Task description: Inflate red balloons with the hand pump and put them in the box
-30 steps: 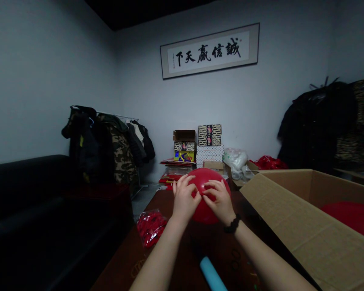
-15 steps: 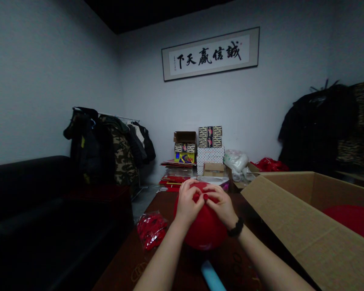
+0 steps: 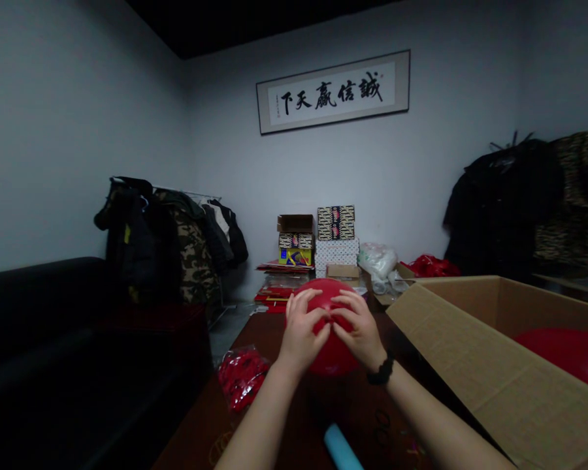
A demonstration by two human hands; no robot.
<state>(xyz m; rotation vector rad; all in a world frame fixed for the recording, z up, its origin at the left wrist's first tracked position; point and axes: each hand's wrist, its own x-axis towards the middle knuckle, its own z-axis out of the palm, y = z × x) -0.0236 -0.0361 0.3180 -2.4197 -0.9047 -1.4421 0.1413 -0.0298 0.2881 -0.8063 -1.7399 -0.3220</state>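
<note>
A red inflated balloon [image 3: 329, 352] is held above the dark brown table [image 3: 274, 339] in front of me. My left hand [image 3: 301, 331] grips its left side, fingers curled toward the middle. My right hand [image 3: 359, 329], with a dark band on the wrist, grips the right side; its fingertips meet the left hand's at the balloon's neck, which the fingers hide. A light blue tube [image 3: 342, 449] lies on the table below my arms.
A large open cardboard box [image 3: 494, 378] stands at the right with another red balloon [image 3: 568, 349] inside. A clear bag of red balloons [image 3: 240, 380] lies on the table's left. A black sofa [image 3: 53, 339], coat racks and stacked boxes [image 3: 323, 241] surround the table.
The balloon rose slightly and turned in my hands; my fingers shifted from pinching at its top to gripping across its front. The view drifted a little.
</note>
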